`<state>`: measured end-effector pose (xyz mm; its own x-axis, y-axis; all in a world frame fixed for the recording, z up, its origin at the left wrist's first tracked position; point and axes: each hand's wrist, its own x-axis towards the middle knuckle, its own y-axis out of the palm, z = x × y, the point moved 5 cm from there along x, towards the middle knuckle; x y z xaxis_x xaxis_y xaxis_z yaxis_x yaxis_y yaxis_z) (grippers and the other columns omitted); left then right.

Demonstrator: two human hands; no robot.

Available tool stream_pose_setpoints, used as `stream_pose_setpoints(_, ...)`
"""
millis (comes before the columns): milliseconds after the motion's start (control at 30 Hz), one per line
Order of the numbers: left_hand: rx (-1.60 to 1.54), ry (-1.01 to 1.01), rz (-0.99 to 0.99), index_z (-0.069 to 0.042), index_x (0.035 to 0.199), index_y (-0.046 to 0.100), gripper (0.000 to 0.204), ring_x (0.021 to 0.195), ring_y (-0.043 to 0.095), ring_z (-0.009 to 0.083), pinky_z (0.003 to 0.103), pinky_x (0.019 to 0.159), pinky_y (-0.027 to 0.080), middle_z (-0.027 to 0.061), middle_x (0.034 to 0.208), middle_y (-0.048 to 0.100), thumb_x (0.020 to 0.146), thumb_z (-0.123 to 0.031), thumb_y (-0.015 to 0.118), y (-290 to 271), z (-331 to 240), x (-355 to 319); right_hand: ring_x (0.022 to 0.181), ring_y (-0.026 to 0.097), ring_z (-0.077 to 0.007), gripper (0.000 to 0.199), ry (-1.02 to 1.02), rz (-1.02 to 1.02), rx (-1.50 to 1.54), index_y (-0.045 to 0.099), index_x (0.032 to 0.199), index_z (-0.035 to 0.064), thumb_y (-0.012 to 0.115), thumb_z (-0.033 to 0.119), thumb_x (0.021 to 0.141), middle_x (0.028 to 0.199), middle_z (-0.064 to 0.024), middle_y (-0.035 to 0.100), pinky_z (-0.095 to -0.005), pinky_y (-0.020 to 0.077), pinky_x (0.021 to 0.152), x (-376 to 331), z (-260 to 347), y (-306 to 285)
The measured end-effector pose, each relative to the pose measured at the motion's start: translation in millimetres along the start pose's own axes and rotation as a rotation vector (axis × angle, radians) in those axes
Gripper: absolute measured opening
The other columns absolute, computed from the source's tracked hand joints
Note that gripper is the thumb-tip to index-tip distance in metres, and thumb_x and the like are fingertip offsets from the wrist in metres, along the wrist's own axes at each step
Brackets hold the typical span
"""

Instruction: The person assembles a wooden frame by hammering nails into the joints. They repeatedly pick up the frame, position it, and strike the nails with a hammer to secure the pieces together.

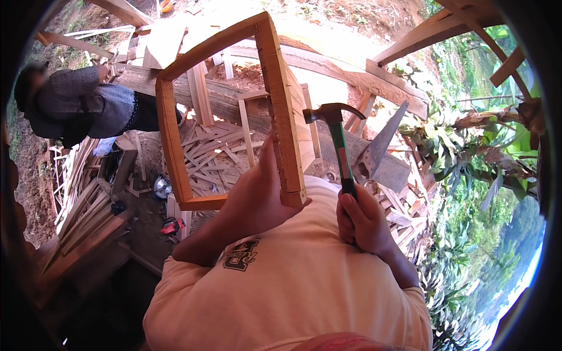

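Note:
A rectangular frame of reddish-brown wood (170, 126) stands upright in front of me. My left hand (254, 196) grips its near right post close to the lower corner. My right hand (363, 219) is wrapped round the green and black handle of a claw hammer (335, 120), whose steel head is raised just to the right of that post, apart from it. Both forearms come up over my pale orange shirt.
A handsaw (380, 146) lies on a heavy plank (351, 143) to the right. Offcuts and slats (211, 155) litter the ground inside the frame. Another person in a grey top (82, 105) crouches at the left by stacked boards (88, 216). Timber beams (445, 26) stand at the upper right.

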<state>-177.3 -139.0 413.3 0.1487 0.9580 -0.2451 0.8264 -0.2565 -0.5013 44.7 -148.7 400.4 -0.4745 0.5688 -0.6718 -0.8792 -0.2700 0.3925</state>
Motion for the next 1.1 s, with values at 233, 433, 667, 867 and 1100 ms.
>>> stream_pose_setpoints(233, -0.027, 0.079, -0.016, 0.004, 0.159, 0.003, 0.121, 0.113, 0.069, 0.0468, 0.047, 0.090, 0.058, 0.0302, 0.132, 0.063, 0.078, -0.022, 0.090, 0.3, 0.2, 4.8, 0.049, 0.036, -0.0053, 0.026, -0.230, -0.126, 0.073, 0.046, 0.103, 0.0099, 0.040, 0.033, 0.116, 0.070, 0.0021, 0.042, -0.0246, 0.0334, 0.042, 15.7, 11.0, -5.2)
stream_pose_setpoints(433, -0.069, 0.055, 0.009, 0.005, 0.159, 0.005, 0.124, 0.129, 0.062, 0.0362, 0.043, 0.101, 0.054, 0.0276, 0.142, 0.057, 0.076, -0.019, 0.094, -1.9, 4.3, 1.8, 0.048, 0.034, -0.0045, 0.020, -0.416, -0.278, 0.304, 0.045, 0.100, 0.0114, 0.047, 0.025, 0.114, 0.070, 0.0044, 0.041, -0.0238, 0.0317, 0.042, 19.0, 6.3, -18.8)
stream_pose_setpoints(667, -0.100, 0.063, -0.036, 0.006, 0.159, 0.005, 0.125, 0.134, 0.058, 0.0345, 0.043, 0.102, 0.053, 0.0271, 0.143, 0.055, 0.075, -0.019, 0.095, -1.1, 1.6, -0.3, 0.047, 0.037, -0.0054, 0.026, -0.220, -0.146, 0.136, 0.045, 0.098, 0.0105, 0.045, 0.031, 0.115, 0.069, 0.0028, 0.043, -0.0240, 0.0329, 0.042, 24.5, -11.1, -14.5)
stream_pose_setpoints(867, -0.137, -0.017, -0.008, 0.005, 0.159, 0.006, 0.127, 0.137, 0.054, 0.0346, 0.043, 0.107, 0.050, 0.0263, 0.147, 0.049, 0.074, -0.023, 0.096, 0.6, 2.4, 3.0, 0.047, 0.033, -0.0052, 0.022, -0.112, -0.005, -0.029, 0.047, 0.103, 0.0103, 0.049, 0.029, 0.113, 0.069, 0.0040, 0.042, -0.0238, 0.0292, 0.042, 16.4, -18.1, 16.8)
stream_pose_setpoints(1100, -0.050, 0.286, 0.055, 0.006, 0.155, -0.014, 0.130, 0.139, 0.053, 0.0399, 0.044, 0.112, 0.045, 0.0349, 0.153, 0.041, 0.085, -0.035, 0.089, -1.8, 2.7, 7.5, 0.044, 0.033, -0.0046, 0.023, -0.419, -0.207, 0.071, 0.048, 0.098, 0.0096, 0.047, 0.026, 0.114, 0.064, 0.0045, 0.040, -0.0239, 0.0285, 0.039, 40.0, 40.8, -36.1)
